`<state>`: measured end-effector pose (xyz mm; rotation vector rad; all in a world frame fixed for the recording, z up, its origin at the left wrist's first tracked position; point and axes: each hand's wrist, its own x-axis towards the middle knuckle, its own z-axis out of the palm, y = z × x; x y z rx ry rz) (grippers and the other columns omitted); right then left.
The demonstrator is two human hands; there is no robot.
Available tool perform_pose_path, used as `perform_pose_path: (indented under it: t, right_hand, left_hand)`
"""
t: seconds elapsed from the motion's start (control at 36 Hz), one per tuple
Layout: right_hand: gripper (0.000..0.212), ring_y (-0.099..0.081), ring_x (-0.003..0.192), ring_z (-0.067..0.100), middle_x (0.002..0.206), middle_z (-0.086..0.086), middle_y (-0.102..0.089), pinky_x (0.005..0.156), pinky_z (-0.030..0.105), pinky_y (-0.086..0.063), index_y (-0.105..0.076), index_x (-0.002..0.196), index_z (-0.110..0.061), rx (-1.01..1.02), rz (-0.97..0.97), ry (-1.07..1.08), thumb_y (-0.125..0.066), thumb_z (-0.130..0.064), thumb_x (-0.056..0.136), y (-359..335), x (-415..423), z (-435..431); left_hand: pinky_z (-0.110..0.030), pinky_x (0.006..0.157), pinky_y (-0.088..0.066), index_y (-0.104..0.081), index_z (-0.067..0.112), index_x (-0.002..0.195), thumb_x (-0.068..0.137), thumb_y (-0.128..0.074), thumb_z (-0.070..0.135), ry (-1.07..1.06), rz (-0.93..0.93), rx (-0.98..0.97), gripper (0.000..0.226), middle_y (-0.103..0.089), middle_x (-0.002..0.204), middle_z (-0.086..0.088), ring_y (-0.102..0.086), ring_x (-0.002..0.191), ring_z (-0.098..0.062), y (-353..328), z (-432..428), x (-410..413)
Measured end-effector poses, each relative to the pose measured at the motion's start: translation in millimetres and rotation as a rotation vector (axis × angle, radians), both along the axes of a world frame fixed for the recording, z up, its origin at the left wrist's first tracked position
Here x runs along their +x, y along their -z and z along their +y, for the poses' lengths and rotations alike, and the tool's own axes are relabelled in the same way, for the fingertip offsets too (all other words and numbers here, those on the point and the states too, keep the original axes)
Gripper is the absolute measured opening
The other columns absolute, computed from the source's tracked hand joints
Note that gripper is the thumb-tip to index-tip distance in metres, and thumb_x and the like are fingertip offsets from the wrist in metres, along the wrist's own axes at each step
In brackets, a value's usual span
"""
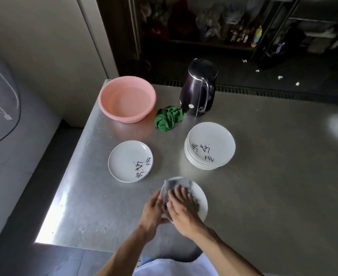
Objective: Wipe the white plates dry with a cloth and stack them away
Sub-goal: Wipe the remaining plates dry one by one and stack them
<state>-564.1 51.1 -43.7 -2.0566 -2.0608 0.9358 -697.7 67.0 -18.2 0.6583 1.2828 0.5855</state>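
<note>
I hold a white plate [201, 198] tilted above the near part of the steel table. My left hand [153, 211] grips its left rim. My right hand [183, 209] presses a grey cloth [177, 184] flat against the plate's face, covering most of it. A tall stack of white plates with black lettering [209, 145] stands to the right of centre. A short pile of the same plates [130, 161] lies to the left of centre.
On the steel table [273, 176], a pink basin [127, 98] sits at the back left, a dark electric kettle [199, 88] behind the tall stack, and a crumpled green cloth [169, 117] between them. The table's left edge drops to the floor.
</note>
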Motion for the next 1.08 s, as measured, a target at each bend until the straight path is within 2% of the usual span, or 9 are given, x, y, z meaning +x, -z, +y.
perform_pose_path:
  t: [0.11,0.17,0.42,0.58,0.67,0.78,0.94,1.03,1.08]
  right_hand:
    - [0.056,-0.004,0.154,0.016,0.167,-0.002,-0.013,0.118,0.02,0.011,-0.02,0.158,-0.023,0.056,0.138,-0.283,-0.024,-0.042,0.106,-8.5,-0.1,-10.9]
    - [0.055,-0.015,0.153,0.016,0.164,-0.002,-0.023,0.123,0.026,0.003,-0.031,0.156,-0.021,0.169,0.039,-0.411,-0.026,-0.043,0.105,-9.3,11.3,-16.9]
    - [0.062,-0.003,0.154,0.03,0.167,0.014,-0.003,0.122,0.045,-0.002,-0.012,0.159,-0.017,-0.004,-0.169,-0.092,-0.026,-0.044,0.105,-8.0,-1.7,24.2]
    - [0.06,-0.011,0.154,0.017,0.164,0.0,-0.02,0.124,0.039,0.004,-0.03,0.156,-0.017,0.192,0.049,-0.46,-0.02,-0.044,0.103,-21.2,-4.2,14.1]
    - [0.047,-0.029,0.149,0.014,0.159,-0.005,-0.036,0.123,0.041,-0.021,-0.049,0.147,-0.022,0.351,0.014,-0.462,-0.035,-0.037,0.104,-21.1,15.5,12.9]
    - [0.041,-0.037,0.145,0.02,0.152,0.0,-0.047,0.115,0.045,-0.037,-0.056,0.141,-0.016,0.43,0.037,-0.258,-0.051,-0.023,0.101,-17.4,33.0,15.5]
    - [0.035,-0.049,0.133,0.003,0.144,-0.009,-0.053,0.11,0.015,-0.034,-0.058,0.137,-0.015,0.243,0.467,0.365,-0.05,-0.015,0.103,-24.9,34.4,22.2]
    - [0.026,-0.064,0.105,0.01,0.112,-0.009,-0.071,0.092,0.026,-0.051,-0.067,0.118,-0.021,0.075,0.618,0.687,-0.044,-0.021,0.105,-29.9,38.5,26.4]
    - [0.028,-0.061,0.081,0.005,0.081,-0.016,-0.068,0.072,0.017,-0.048,-0.066,0.09,-0.026,0.041,0.675,0.818,-0.044,-0.017,0.105,-28.4,45.3,27.5]
  left_hand:
    - [-0.035,0.064,-0.06,-0.063,0.029,0.137,0.112,-0.041,0.033,-0.124,0.011,0.018,0.034,-0.077,0.112,-0.003,-0.075,0.089,-0.015,-1.2,13.8,-14.7]
    - [-0.038,0.065,-0.061,-0.062,0.031,0.138,0.112,-0.041,0.033,-0.178,0.03,0.039,0.033,-0.076,0.115,-0.005,-0.074,0.093,-0.018,-2.7,17.6,-27.0]
    - [-0.044,0.069,-0.063,-0.06,0.038,0.14,0.112,-0.039,0.03,-0.061,0.029,0.042,0.035,-0.077,0.115,-0.007,-0.076,0.102,-0.029,-4.5,5.8,-27.4]
    - [-0.042,0.067,-0.062,-0.066,0.033,0.133,0.113,-0.039,0.03,-0.198,-0.006,0.084,0.034,-0.076,0.121,-0.003,-0.074,0.108,-0.022,-6.7,13.8,-31.5]
    - [-0.047,0.069,-0.063,-0.058,0.03,0.143,0.112,-0.041,0.029,-0.313,0.025,0.121,0.035,-0.072,0.128,-0.007,-0.071,0.113,-0.032,-10.7,25.6,-40.8]
    - [-0.046,0.068,-0.063,-0.058,0.034,0.141,0.111,-0.043,0.03,-0.354,0.069,0.217,0.034,-0.068,0.132,-0.002,-0.069,0.114,-0.026,-22.5,40.9,-48.9]
    - [-0.043,0.066,-0.064,-0.062,0.056,0.127,0.11,-0.044,0.035,-0.296,0.093,0.311,0.032,-0.069,0.126,0.018,-0.07,0.114,-0.012,-39.0,54.9,-45.7]
    - [-0.047,0.068,-0.064,-0.06,0.051,0.133,0.111,-0.043,0.034,-0.292,0.116,0.348,0.033,-0.066,0.132,0.017,-0.066,0.12,-0.016,-42.2,58.2,-41.1]
    - [-0.049,0.069,-0.064,-0.058,0.046,0.139,0.112,-0.042,0.033,-0.307,0.119,0.357,0.034,-0.064,0.137,0.013,-0.064,0.124,-0.021,-44.4,59.3,-38.2]
